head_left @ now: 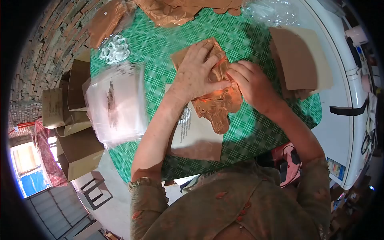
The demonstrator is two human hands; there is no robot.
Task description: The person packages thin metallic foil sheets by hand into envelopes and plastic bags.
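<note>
A shiny copper-coloured foil balloon [224, 100], flat and partly folded, lies over a brown card [181, 56] on the table. My left hand [194, 72] rests flat on it, fingers stretched out and thumb apart, pressing on the foil and the card. On the right, my right hand [253, 85] has its fingers curled in a pinch on the balloon's edge; the fingertips are partly hidden. Below the left wrist lies a clear printed bag with a brown card [198, 140] under it, part of it covered by the forearm and the foil.
The table wears a green checked cloth [156, 52]. A stack of clear plastic bags [118, 106] and white ribbon loops [115, 50] lie left. More copper foil [172, 10] is along the far edge. Brown cards [300, 58] are stacked right; cardboard boxes [78, 148] stand left.
</note>
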